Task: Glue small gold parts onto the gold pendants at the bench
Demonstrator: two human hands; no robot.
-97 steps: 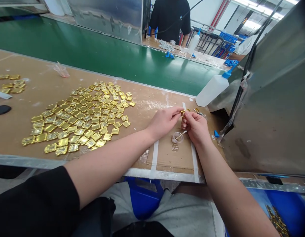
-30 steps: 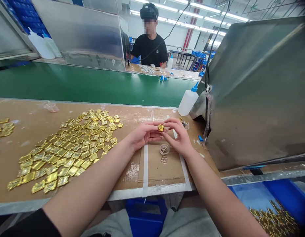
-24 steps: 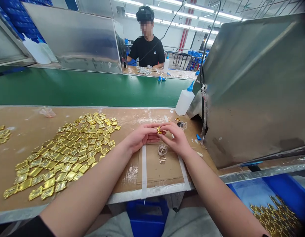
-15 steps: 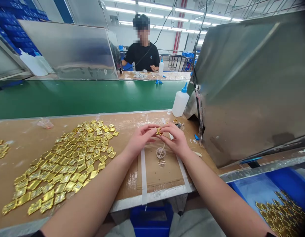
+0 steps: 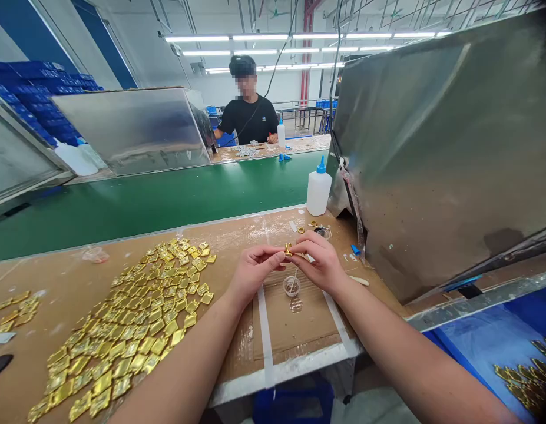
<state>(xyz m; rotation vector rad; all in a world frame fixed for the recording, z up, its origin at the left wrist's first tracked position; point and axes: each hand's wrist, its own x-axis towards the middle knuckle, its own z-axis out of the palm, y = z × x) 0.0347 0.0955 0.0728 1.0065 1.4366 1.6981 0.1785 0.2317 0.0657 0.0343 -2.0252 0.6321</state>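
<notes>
Between the fingertips of both hands, just above the cardboard, is a small shiny gold piece (image 5: 288, 249) with a curved, ring-like upper part. My left hand (image 5: 254, 272) pinches it from the left, thumb and fingers closed. From the other side my right hand (image 5: 320, 260) grips it too, fingers bent around it; part of the piece is hidden by them. Below the hands, a small clear cup (image 5: 292, 287) with a thin stick leaning in it stands on a taped cardboard sheet (image 5: 294, 333). Many flat gold rectangular pieces (image 5: 135, 321) lie spread left of my left forearm.
A white squeeze bottle (image 5: 318, 193) with a blue tip stands behind my right hand, near gold rings (image 5: 301, 231). A metal panel (image 5: 440, 165) rises at right, above a blue bin (image 5: 471, 347) holding gold pieces. Beyond the green belt (image 5: 175, 203) sits another person (image 5: 250, 118).
The camera view has tilted and turned, so the scene sits lower. My hands stay together on the gold piece, which now shows more upright between the fingertips.
</notes>
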